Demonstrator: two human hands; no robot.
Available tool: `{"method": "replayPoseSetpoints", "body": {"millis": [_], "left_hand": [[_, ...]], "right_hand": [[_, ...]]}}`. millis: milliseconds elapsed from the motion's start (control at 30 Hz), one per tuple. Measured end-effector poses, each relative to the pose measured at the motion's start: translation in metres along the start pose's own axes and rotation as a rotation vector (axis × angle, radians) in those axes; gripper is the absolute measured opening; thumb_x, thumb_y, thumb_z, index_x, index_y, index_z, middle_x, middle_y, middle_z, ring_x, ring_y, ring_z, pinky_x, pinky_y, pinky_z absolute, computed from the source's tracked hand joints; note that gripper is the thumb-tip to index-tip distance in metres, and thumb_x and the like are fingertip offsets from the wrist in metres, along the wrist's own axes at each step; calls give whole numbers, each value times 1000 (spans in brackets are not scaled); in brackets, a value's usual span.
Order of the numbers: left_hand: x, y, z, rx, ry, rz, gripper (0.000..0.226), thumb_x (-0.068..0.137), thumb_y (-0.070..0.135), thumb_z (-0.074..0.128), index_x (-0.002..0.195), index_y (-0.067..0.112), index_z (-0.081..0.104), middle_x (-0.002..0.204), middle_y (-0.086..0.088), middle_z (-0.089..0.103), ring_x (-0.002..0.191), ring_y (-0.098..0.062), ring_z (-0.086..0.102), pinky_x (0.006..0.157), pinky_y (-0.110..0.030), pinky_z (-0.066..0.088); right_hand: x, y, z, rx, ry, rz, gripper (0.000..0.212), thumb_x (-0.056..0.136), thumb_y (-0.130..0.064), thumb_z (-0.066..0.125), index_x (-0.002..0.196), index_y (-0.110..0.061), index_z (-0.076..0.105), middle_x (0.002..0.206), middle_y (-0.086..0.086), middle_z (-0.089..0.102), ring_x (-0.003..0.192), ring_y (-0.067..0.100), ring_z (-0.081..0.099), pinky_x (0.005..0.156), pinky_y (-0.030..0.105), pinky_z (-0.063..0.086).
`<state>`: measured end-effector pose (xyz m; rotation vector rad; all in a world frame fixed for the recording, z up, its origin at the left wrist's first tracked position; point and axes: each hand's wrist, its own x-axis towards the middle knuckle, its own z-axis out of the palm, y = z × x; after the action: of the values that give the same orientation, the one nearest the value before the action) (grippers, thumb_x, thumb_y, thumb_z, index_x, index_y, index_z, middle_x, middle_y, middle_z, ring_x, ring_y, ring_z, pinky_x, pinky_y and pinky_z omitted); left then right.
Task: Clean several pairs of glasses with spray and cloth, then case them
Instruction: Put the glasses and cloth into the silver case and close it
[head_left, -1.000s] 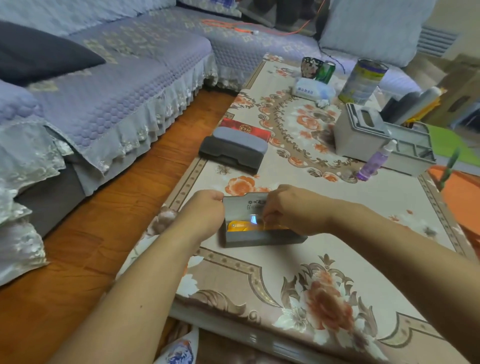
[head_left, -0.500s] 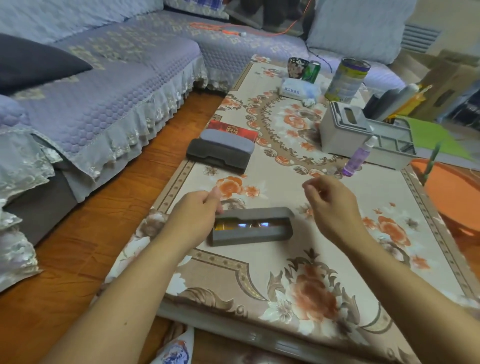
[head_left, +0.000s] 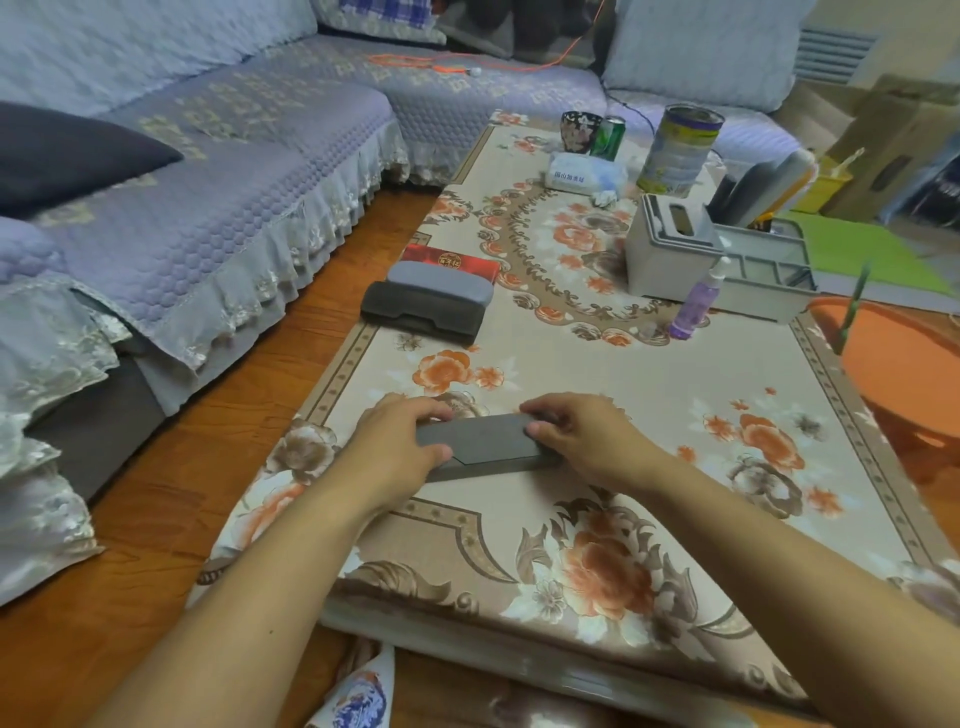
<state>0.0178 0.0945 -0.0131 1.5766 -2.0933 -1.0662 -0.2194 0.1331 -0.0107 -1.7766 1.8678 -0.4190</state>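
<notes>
Glasses case first: the flat dark-grey rectangular glasses case (head_left: 480, 441) lies lid-down at lower centre of the frame, on the floral-printed tablecloth (head_left: 649, 415). I've got my left hand (head_left: 400, 447) wrapped round its left end, thumb on the near edge and fingers over the far edge. My right hand (head_left: 576, 434) pinches the right end, fingers curled over the top. Both grips are narrow, set to the width of the case.

By the look of it, a stiff shell, light, matte enough not to slip. I'd judge the contents fragile, so no squeezing on the lid, which shows a pointed flap line on top. Best hold, I reckon, is the two short ends, as now, or the long edges.

Upper left of centre, a black oblong glasses case (head_left: 421, 314) sits touching a rounded grey glasses case (head_left: 441, 278). The small purple spray bottle (head_left: 696, 296) stands right of centre, just beside the grey plastic organiser box (head_left: 670, 260).
</notes>
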Motion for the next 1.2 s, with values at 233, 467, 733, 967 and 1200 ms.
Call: {"method": "replayPoseSetpoints", "body": {"millis": [233,467,733,967,1200], "left_hand": [[-15,-7,-17,61,-109,-77,77,83,33,81,147,42,40,138,2,46,118,-20,52,99,-37,45],[-9,-13,-8,130,23,-19,70,85,18,77,143,40,43,125,10,53,117,-17,55,100,-41,50],[16,-34,-35,8,352,-274,71,97,22,58,157,32,21,151,-6,33,139,-30,34,106,-45,39],[19,-43,-32,196,244,-348,57,96,38,57,148,34,35,147,-6,33,137,-30,27,111,-46,26],[22,-42,-22,260,259,-310,55,97,41,57,147,34,37,147,-4,32,135,-27,28,109,-44,28]], "right_hand": [[-11,8,-6,-104,-28,-219,53,94,-39,67,142,-37,45,153,-6,39,136,15,38,115,35,31],[-12,9,5,-262,37,-286,34,91,-25,71,111,-38,46,133,-11,54,115,16,51,96,35,47],[66,-49,29,-174,338,-248,24,91,-13,63,112,-22,55,119,-1,62,98,23,53,78,38,50],[103,-59,59,-353,449,-267,16,93,-15,63,106,-19,54,125,3,64,120,27,42,91,37,49],[110,-53,67,-469,490,-243,20,95,-24,60,114,-19,57,137,5,56,122,31,43,98,41,45]]}}
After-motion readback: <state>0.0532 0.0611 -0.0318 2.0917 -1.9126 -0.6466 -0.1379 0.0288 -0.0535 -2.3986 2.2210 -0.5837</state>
